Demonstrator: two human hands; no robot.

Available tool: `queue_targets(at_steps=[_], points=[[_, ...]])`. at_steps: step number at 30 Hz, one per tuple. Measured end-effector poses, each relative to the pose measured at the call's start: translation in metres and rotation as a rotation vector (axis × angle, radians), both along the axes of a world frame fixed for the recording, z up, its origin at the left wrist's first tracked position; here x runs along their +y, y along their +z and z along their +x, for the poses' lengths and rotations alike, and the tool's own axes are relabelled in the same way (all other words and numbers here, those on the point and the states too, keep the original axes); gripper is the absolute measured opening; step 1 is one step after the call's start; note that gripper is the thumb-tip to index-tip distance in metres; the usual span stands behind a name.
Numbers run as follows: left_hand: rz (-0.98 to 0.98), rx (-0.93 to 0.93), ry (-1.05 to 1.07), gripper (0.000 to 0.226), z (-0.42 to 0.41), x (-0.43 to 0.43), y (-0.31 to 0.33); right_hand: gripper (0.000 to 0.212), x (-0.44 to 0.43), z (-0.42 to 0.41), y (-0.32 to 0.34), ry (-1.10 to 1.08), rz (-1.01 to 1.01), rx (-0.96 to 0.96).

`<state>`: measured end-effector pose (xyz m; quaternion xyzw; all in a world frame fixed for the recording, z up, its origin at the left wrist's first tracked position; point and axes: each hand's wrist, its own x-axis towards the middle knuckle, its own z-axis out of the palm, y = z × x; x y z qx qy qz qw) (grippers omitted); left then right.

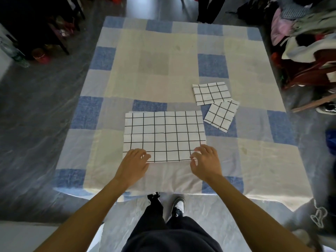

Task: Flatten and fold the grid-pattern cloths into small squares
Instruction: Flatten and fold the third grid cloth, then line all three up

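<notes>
White cloth (164,136), black-gridded, lies flat, folded into a rectangle.

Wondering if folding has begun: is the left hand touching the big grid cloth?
Touching. Head view: the left hand has fingers on the big grid cloth's near left corner.
</notes>
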<state>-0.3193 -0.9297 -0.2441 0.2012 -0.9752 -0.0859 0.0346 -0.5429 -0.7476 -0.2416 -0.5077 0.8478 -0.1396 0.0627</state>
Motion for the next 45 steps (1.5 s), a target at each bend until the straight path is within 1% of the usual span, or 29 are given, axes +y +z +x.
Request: queue_targets(at_steps=[2, 3, 6, 8, 9, 11, 13, 16, 19, 22, 25, 27, 31, 35, 42, 45], points=[[-0.009, -0.004, -0.019, 0.018, -0.004, 0.01, -0.008, 0.021, 0.003, 0.007, -0.004, 0.002, -0.005, -0.029], [-0.002, -0.015, -0.032, 0.02, -0.006, 0.015, -0.011, 0.025, 0.004, 0.01, -0.008, 0.0, -0.003, -0.045], [0.016, -0.057, -0.056, 0.035, -0.011, 0.029, -0.021, 0.038, 0.002, 0.026, -0.021, 0.03, 0.036, -0.085], [0.021, -0.148, -0.041, 0.039, -0.013, 0.04, -0.026, 0.047, 0.0, 0.042, -0.032, 0.111, 0.076, -0.1], [0.044, -0.225, -0.015, 0.044, -0.014, 0.045, -0.025, 0.049, -0.001, 0.05, -0.035, 0.136, 0.1, -0.1], [0.084, -0.337, 0.034, 0.055, -0.012, 0.054, -0.027, 0.049, -0.001, 0.062, -0.041, 0.122, 0.167, -0.108], [0.103, -0.376, 0.072, 0.058, -0.008, 0.061, -0.032, 0.055, 0.006, 0.068, -0.046, 0.092, 0.243, -0.093], [0.123, -0.369, 0.121, 0.058, -0.004, 0.071, -0.038, 0.058, 0.021, 0.066, -0.054, 0.097, 0.3, -0.051], [0.126, -0.336, 0.163, 0.058, -0.005, 0.077, -0.04, 0.057, 0.023, 0.064, -0.053, 0.087, 0.304, -0.024], [0.093, -0.294, 0.165, 0.053, -0.008, 0.078, -0.038, 0.055, 0.012, 0.068, -0.049, 0.11, 0.277, -0.008], [0.057, -0.23, 0.156, 0.048, -0.012, 0.076, -0.034, 0.056, -0.001, 0.073, -0.049, 0.088, 0.263, -0.03], [0.066, -0.212, 0.184, 0.049, -0.018, 0.071, -0.034, 0.057, -0.008, 0.076, -0.053, 0.052, 0.28, -0.046], [0.123, -0.23, 0.226, 0.057, -0.023, 0.061, -0.043, 0.061, -0.008, 0.077, -0.06, -0.009, 0.316, -0.035], [0.14, -0.227, 0.226, 0.06, -0.02, 0.058, -0.053, 0.062, -0.002, 0.077, -0.062, -0.014, 0.328, -0.011], [0.145, -0.212, 0.24, 0.06, -0.021, 0.057, -0.059, 0.059, -0.007, 0.082, -0.06, -0.085, 0.318, -0.001], [0.136, -0.22, 0.226, 0.061, -0.02, 0.056, -0.062, 0.054, -0.015, 0.079, -0.055, -0.108, 0.261, -0.015]])
